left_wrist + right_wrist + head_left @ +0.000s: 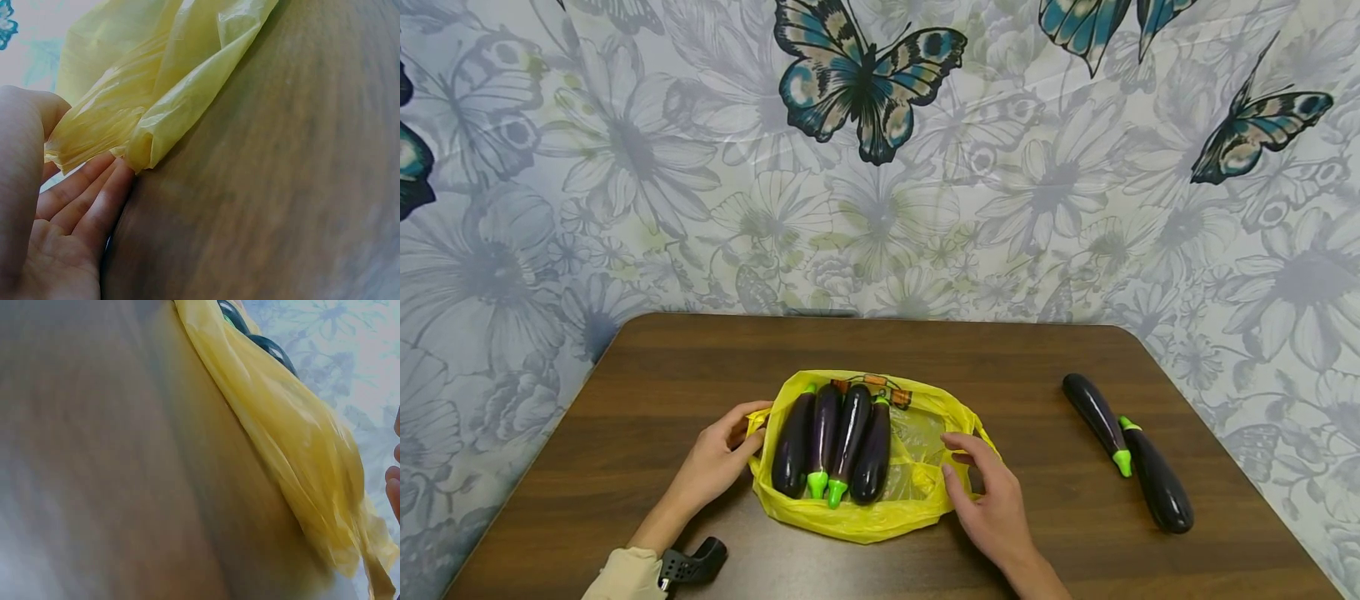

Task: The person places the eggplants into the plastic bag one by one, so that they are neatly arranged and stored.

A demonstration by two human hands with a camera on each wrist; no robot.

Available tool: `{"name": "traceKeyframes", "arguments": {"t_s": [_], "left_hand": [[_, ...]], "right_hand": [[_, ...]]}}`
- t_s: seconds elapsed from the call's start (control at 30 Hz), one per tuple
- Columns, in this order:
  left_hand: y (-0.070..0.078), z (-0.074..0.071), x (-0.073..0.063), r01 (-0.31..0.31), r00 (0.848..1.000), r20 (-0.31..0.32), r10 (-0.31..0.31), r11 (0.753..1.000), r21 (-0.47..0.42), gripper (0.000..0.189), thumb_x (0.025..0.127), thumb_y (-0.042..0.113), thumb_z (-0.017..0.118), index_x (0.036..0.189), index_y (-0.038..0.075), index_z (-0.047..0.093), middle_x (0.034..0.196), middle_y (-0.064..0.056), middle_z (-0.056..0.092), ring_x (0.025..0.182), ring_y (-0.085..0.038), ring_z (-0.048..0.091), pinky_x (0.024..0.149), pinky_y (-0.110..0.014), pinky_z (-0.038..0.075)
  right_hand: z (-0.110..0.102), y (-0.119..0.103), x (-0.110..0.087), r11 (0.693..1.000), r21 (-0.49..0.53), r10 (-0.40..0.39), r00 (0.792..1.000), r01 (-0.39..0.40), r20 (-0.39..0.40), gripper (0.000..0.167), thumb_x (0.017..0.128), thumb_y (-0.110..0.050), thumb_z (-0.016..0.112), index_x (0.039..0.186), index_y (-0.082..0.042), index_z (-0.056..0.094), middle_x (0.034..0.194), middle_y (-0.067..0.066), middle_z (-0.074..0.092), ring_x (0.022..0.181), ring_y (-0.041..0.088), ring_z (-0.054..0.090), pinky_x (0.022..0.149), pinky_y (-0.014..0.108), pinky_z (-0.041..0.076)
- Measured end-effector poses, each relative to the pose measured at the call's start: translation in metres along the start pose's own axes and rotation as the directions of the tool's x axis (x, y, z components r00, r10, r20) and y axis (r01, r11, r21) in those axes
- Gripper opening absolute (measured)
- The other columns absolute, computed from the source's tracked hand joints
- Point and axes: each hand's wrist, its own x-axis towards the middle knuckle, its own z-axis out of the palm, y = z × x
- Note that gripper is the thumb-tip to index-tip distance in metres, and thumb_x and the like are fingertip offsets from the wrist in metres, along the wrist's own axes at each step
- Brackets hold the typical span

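Note:
A yellow plastic bag (880,527) lies opened out on the table, its mouth facing up. Inside, several dark eggplants (853,433) with green stems are lined up side by side in its left part. My left hand (721,454) pinches the gathered left edge of the bag between thumb and fingers; the left wrist view shows the bunched plastic (94,137) there. At the bag's right edge is my right hand (992,500), fingers loosely bent, gripping nothing. In the right wrist view only its fingertips (394,481) show, apart from the plastic.
Two more eggplants, one upper (1093,412) and one lower (1157,483), lie on the right side of the brown wooden table (700,358). A black strap device (694,562) sits at the left wrist. Behind the table hangs a butterfly-and-flower patterned backdrop (880,208).

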Motion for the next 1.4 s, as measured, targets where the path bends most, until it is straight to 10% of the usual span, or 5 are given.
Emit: {"name": "traceKeyframes", "arguments": {"t_s": [1.4], "left_hand": [[0.000,0.000,-0.002,-0.024,1.000,-0.006,0.024,1.000,0.014,0.042,0.103,0.015,0.062,0.144,0.015,0.055,0.142,-0.017,0.061,0.128,-0.039,0.062,0.102,-0.053,0.054]], "right_hand": [[-0.047,0.044,0.009,0.988,-0.155,-0.013,0.971,-0.025,-0.239,0.039,0.085,0.016,0.066,0.120,-0.001,0.071,0.123,0.014,0.069,0.104,0.014,0.065,0.092,0.011,0.051]]}}
